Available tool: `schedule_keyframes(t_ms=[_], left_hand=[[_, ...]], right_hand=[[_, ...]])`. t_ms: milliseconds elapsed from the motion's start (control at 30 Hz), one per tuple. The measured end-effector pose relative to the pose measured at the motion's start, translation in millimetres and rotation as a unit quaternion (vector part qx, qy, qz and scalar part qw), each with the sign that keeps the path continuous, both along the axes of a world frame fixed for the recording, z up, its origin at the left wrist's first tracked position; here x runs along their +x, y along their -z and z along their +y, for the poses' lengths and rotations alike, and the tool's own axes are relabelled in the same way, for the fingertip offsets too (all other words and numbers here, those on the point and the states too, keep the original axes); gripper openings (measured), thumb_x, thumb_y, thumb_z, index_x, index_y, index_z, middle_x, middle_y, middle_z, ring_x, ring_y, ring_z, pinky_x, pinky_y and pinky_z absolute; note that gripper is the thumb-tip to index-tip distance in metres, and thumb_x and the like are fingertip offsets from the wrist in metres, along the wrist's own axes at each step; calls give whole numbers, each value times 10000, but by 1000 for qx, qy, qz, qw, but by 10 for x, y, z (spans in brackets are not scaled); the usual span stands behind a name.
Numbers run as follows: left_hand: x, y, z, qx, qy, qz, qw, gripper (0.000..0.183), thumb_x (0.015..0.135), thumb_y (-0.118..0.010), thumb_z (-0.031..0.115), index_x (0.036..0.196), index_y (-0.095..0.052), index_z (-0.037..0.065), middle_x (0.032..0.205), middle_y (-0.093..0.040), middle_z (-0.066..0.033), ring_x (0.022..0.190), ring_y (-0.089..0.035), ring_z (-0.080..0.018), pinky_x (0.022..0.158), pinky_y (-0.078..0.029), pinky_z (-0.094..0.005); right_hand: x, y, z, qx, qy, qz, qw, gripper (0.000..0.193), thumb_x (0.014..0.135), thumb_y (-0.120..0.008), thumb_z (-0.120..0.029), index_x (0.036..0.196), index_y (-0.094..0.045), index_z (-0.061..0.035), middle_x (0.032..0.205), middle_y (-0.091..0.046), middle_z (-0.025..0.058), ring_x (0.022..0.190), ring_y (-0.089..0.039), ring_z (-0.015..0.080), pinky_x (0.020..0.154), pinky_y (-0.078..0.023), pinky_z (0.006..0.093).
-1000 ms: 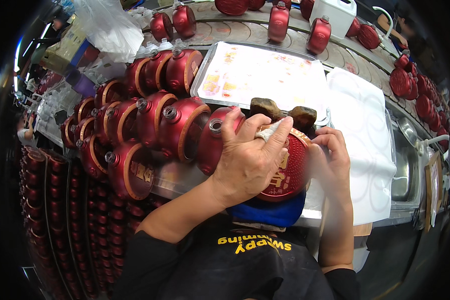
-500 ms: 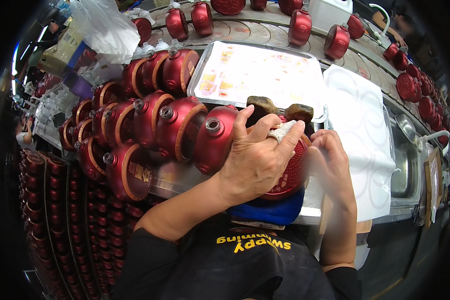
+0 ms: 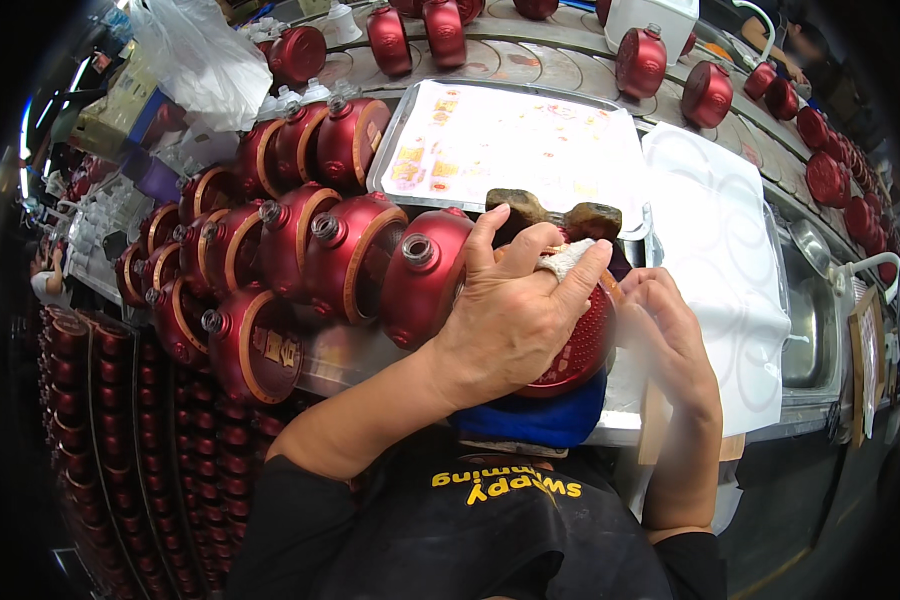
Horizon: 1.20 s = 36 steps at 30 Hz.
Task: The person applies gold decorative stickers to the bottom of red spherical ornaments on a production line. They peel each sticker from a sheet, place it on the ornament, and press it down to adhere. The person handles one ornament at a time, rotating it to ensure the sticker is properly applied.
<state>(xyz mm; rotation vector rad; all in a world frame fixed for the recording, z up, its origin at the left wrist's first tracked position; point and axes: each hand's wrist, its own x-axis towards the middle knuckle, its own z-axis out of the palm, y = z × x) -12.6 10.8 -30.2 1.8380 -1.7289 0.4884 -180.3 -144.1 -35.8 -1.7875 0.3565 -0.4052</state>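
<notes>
So the belt bottles (image 3: 705, 95) have slid further right along the belt (image 3: 500, 55) than half a second ago, while both hands have barely shifted. Left hand (image 3: 510, 320) has a white cloth (image 3: 563, 258) pinched between its fingers, up at the top edge of the red bottle (image 3: 585, 345), which sits under those fingers on a blue pad (image 3: 540, 415). Right hand's (image 3: 663, 320) fingers are bunched narrow at the bottle's right rim; can't tell if they're gripping. Dark blocks (image 3: 592, 220) sit just beyond the fingertips, next bottle (image 3: 425, 285) crowds the left knuckles. Left hand hides most of the bottle's face. Writing-wise: yellow lettering on the black apron (image 3: 500, 540) below the fingers.
</notes>
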Motion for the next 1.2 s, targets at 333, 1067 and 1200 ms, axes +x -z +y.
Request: schedule_keyframes(t_ms=[333, 1067, 1200], left_hand=[[-128, -13, 153, 37, 70, 47, 996, 437, 924, -607, 187, 1334, -666, 49, 882, -729, -58, 1220, -542, -266, 1160, -239, -572], [106, -53, 494, 25, -217, 35, 975, 298, 850, -760, 241, 1015, -671, 9, 1360, -507, -261, 1418, -274, -485, 1123, -270, -639], [120, -109, 506, 15, -195, 71, 978, 241, 846, -738, 200, 938, -643, -2, 1286, -569, -269, 1386, -324, -469, 1123, -265, -634]], right_hand=[[-14, 12, -40, -247, 100, 24, 963, 170, 988, -601, -20, 1148, -646, 17, 1153, -559, 160, 1011, -598, 307, 942, -485, 376], [524, -111, 267, -500, 36, 10, 865, 473, 881, -744, -105, 1348, -680, -137, 1318, -542, 127, 1221, -525, 347, 1024, -442, 478], [530, -163, 284, -532, 33, 9, 846, 504, 849, -760, -98, 1342, -687, -172, 1336, -542, 110, 1241, -516, 340, 996, -440, 477]])
